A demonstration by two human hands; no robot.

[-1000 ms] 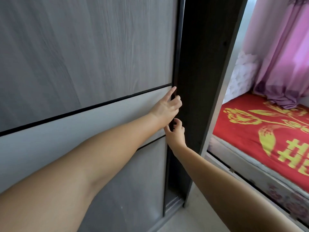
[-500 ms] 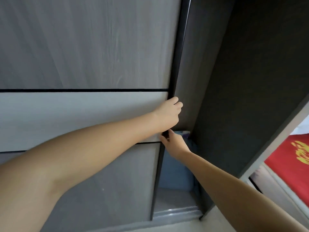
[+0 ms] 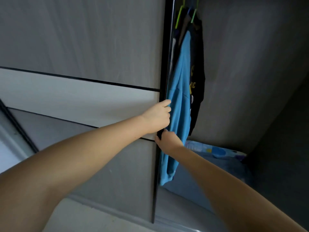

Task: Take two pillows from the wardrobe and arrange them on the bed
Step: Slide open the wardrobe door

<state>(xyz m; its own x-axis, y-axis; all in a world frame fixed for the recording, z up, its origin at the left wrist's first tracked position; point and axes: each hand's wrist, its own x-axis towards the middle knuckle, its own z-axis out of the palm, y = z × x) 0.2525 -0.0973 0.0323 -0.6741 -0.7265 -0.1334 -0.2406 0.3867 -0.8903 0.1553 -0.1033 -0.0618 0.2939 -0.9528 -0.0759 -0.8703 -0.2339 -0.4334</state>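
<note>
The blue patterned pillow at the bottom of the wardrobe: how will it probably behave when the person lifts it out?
The pillow looks soft and plump, so it will probably sag and bend, not stay stiff. It is likely light for its bulk. The hanging blue shirt drapes close in front of it, so the shirt may brush or drag along as the pillow comes out.

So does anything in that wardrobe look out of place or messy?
Nothing much. The blue shirt hangs right at the sliding door edge, brushing the left hand and right hand gripping it. Patterned bedding lies below.
</note>
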